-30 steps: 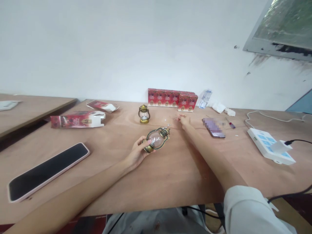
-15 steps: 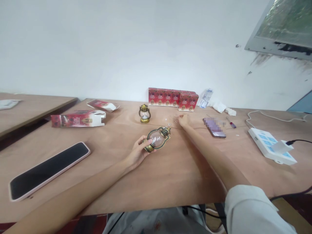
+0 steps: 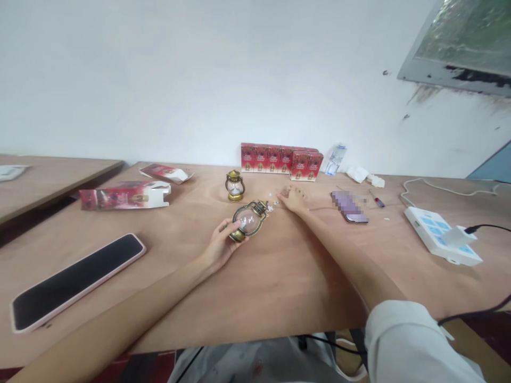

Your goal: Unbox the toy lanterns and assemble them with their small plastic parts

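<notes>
My left hand (image 3: 223, 239) grips a small brass-coloured lantern (image 3: 248, 219) with a clear round globe, tilted with its top to the right above the table. The thumb lies against the globe near the base. Farther forward, my right hand (image 3: 294, 199) is low at the tabletop, fingers bent and apart, over a few tiny thin pieces (image 3: 285, 191) too small to name. Little white scraps (image 3: 270, 208) lie just left of it. A second lantern (image 3: 235, 186) of the same kind stands upright beyond the held one.
Red printed boxes (image 3: 273, 158) stand in a row by the wall. Opened red boxes (image 3: 123, 196) and a large phone (image 3: 80, 282) lie left. Rightward are another phone (image 3: 349, 206), a screwdriver (image 3: 378, 201), crumpled tissue (image 3: 357, 173), a clear bottle (image 3: 335, 159) and a power strip (image 3: 435, 234).
My right hand has shifted slightly left, over the tiny pieces, and its fingers have spread. My left hand has moved the lantern a little left and up in view.
</notes>
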Motion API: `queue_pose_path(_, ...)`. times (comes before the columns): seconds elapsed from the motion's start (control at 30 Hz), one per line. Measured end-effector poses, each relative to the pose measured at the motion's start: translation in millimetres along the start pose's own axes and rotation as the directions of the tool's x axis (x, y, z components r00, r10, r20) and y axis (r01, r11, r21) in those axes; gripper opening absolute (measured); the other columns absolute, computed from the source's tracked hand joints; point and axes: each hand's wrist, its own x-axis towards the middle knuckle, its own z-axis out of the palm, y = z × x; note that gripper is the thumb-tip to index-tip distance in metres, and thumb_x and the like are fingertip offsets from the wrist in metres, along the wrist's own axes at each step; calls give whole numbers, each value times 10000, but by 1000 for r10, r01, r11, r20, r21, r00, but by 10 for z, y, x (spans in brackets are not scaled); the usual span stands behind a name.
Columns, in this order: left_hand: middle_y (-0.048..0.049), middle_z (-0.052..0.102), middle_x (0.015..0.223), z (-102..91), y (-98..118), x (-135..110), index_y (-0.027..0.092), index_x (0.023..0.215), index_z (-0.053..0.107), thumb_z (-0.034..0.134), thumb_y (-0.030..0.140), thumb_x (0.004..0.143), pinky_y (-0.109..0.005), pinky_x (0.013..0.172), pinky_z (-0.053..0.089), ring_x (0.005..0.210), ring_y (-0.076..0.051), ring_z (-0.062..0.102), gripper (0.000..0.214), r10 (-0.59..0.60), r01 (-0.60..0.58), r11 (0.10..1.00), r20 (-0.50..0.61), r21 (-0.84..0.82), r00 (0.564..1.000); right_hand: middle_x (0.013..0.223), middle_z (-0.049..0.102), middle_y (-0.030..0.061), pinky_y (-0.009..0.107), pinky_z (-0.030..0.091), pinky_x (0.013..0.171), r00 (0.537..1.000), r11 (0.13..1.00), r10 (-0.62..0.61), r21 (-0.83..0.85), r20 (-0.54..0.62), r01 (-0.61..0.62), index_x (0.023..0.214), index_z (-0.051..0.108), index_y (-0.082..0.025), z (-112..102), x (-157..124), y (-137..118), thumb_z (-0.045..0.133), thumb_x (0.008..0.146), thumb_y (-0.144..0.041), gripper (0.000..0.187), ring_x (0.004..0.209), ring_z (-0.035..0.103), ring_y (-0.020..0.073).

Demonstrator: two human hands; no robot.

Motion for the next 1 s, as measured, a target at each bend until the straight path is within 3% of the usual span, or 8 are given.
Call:
queue_pose_path(0.13, 36, 575, 706, -27, 37, 55, 147, 683, 525, 788, 203, 541, -251, 590, 562, 648, -92, 578, 304, 42, -44, 999, -48, -32, 998, 1243, 489, 242, 480, 286, 969, 995, 1000, -7, 7, -104, 7, 1208, 457, -63, 5, -65, -64, 524, 819, -406, 523, 1182, 413, 350)
queue_pose_path(0.2, 37, 575, 704, -30, 48, 66, 147, 673, 519, 770, 191, 556, -243, 584, 557, 637, -85, 569, 280, 53, -56, 997, -63, -45, 997, 1224, 503, 207, 459, 290, 976, 989, 997, -67, 19, -134, 70, 1179, 485, -87, -4, -136, -86, 473, 851, -347, 418, 1173, 416, 321)
queue_pose_path(0.33, 33, 579, 705, -33, 50, 79, 152, 681, 521, 743, 184, 580, -236, 574, 551, 642, -88, 567, 246, 51, -57, 995, -77, -77, 996, 1169, 557, 90, 366, 319, 986, 957, 958, -278, 48, -89, 282, 1089, 569, -188, 16, -300, -100, 508, 833, -279, 278, 1139, 455, 233)
queue_pose_path(0.43, 33, 575, 708, -41, 44, 88, 153, 678, 514, 738, 192, 587, -241, 578, 555, 656, -93, 568, 245, 47, -54, 995, -78, -89, 996, 1138, 579, 74, 349, 336, 979, 929, 927, -368, 57, -44, 370, 1060, 607, -203, 71, -336, -89, 558, 806, -274, 268, 1126, 475, 214)
queue_pose_path(0.6, 27, 575, 751, -47, 40, 86, 151, 708, 533, 727, 201, 604, -237, 592, 557, 681, -92, 566, 226, 41, -47, 996, -84, -71, 996, 1086, 587, 115, 371, 328, 976, 932, 932, -361, 16, -15, 361, 1066, 631, -160, 145, -234, -113, 518, 841, -298, 288, 1103, 479, 231)
queue_pose_path(0.77, 28, 563, 733, -42, 40, 77, 153, 703, 533, 717, 199, 611, -229, 585, 550, 670, -90, 561, 211, 33, -39, 997, -94, -62, 995, 1137, 549, 131, 408, 308, 963, 932, 930, -362, -47, 26, 363, 1017, 670, -185, 174, -180, -212, 485, 860, -299, 268, 1111, 420, 265)
queue_pose_path(1.0, 33, 563, 737, -44, 35, 74, 158, 705, 526, 732, 215, 593, -233, 594, 542, 677, -91, 563, 242, 29, -35, 997, -83, -68, 996, 1123, 540, 121, 436, 323, 930, 940, 940, -340, -22, -23, 340, 1034, 675, -224, 161, -115, -269, 438, 884, -273, 285, 1068, 425, 274)
